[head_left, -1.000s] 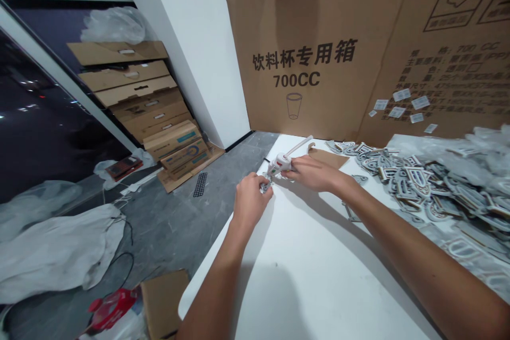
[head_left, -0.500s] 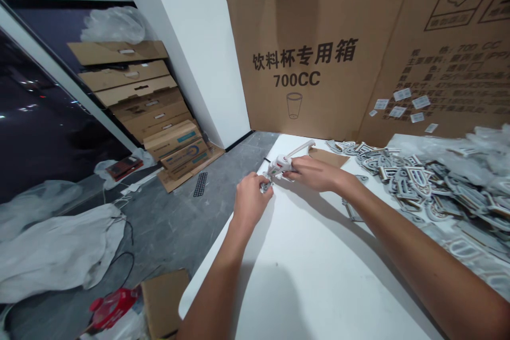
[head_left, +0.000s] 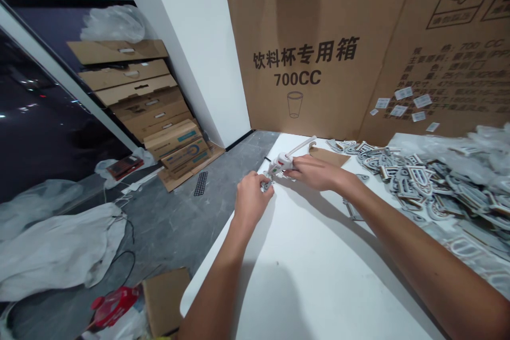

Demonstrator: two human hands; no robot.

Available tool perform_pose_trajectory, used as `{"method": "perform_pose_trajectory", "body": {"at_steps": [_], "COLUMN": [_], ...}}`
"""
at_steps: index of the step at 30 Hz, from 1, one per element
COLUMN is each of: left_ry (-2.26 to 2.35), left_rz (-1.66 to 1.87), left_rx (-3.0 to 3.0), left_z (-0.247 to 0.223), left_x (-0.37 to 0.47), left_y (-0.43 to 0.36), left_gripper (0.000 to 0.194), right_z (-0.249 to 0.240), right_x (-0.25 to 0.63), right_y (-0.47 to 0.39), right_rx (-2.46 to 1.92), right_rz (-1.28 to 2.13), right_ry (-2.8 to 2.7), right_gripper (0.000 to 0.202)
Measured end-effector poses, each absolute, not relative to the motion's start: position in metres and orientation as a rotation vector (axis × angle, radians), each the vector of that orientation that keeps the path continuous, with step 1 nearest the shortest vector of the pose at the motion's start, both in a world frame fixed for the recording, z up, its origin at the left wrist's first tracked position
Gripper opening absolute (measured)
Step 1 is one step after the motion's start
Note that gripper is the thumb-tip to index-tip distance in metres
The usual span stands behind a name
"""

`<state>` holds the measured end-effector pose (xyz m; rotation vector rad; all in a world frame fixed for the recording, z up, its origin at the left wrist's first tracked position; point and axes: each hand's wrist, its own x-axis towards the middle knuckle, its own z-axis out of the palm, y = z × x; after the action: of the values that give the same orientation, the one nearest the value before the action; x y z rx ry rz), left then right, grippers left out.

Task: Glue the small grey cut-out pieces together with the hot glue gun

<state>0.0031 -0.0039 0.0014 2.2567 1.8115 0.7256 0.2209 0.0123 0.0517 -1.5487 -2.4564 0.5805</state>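
In my right hand point(head_left: 313, 172) is a white hot glue gun point(head_left: 283, 161), its glue stick point(head_left: 302, 145) poking out of the back. The gun's nozzle points down and left, close to the fingertips of my left hand point(head_left: 252, 195). Those fingers pinch a small grey-and-white cutout piece point(head_left: 265, 186), mostly hidden by the fingers. Whether the nozzle touches the piece I cannot tell. Both hands are over the far left edge of the white table point(head_left: 319, 271).
Many similar grey cutout pieces point(head_left: 414, 180) are heaped on the table's right side, partly under clear plastic bags point(head_left: 470, 154). Behind the table stands a large cardboard box point(head_left: 311, 21). A flat cardboard scrap point(head_left: 329, 157) lies near it. Stacked cartons point(head_left: 147, 101) stand on the floor, left.
The glue gun's rear has tipped up slightly, and the glue stick with it. My left hand keeps its pinch on the piece, almost still.
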Motion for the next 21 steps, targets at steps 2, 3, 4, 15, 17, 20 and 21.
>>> {"method": "perform_pose_trajectory", "body": {"at_steps": [2,3,4,15,17,20,21], "left_ry": [1.82,1.825,1.831,1.827,1.828,1.826,1.823], "left_rz": [0.717,0.712,0.708,0.708,0.705,0.705,0.705], "left_rx": [2.255,2.255,2.256,2.272,2.269,2.267,2.268], "left_z": [0.002,0.0023,0.0025,0.0001,0.0007,0.0018,0.0019], "left_x": [0.0034,0.0037,0.004,0.0034,0.0035,0.0038,0.0038], "left_y": [-0.0042,-0.0045,-0.0047,-0.004,-0.0043,-0.0049,-0.005], "left_gripper": [0.015,0.015,0.015,0.014,0.014,0.014,0.014], "right_z": [0.0524,0.0528,0.0531,0.0505,0.0512,0.0534,0.0541], "right_x": [0.2205,0.2202,0.2198,0.219,0.2186,0.2179,0.2177], "right_y": [0.0114,0.011,0.0105,0.0125,0.0116,0.0095,0.009], "right_rx": [-1.554,-1.555,-1.557,-1.676,-1.692,-1.696,-1.691], "right_rz": [0.578,0.58,0.58,0.546,0.533,0.521,0.519], "right_ry": [-2.455,-2.453,-2.452,-2.432,-2.421,-2.412,-2.414], "right_gripper": [0.03,0.03,0.03,0.038,0.039,0.039,0.038]}}
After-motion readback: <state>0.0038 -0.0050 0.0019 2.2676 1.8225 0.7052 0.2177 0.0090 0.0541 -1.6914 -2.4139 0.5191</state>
